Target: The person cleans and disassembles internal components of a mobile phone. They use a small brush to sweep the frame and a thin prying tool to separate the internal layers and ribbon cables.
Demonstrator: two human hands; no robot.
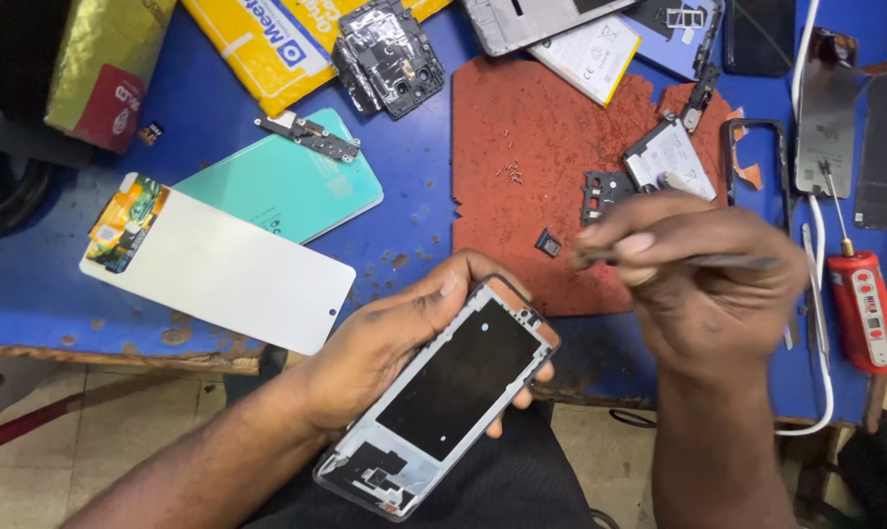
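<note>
My left hand cradles a phone frame from below, over my lap at the table's front edge. The frame is silver-rimmed with a black panel in its middle, tilted with its top toward the table. My right hand hovers just right of and above the frame's top corner, fingers pinched on thin metal tweezers that lie across the hand. A few tiny screws lie on the red mat beyond both hands.
On the blue table lie a white display panel, a teal back cover, a red electric screwdriver at right, a white cable, yellow packaging, batteries and several loose phone parts.
</note>
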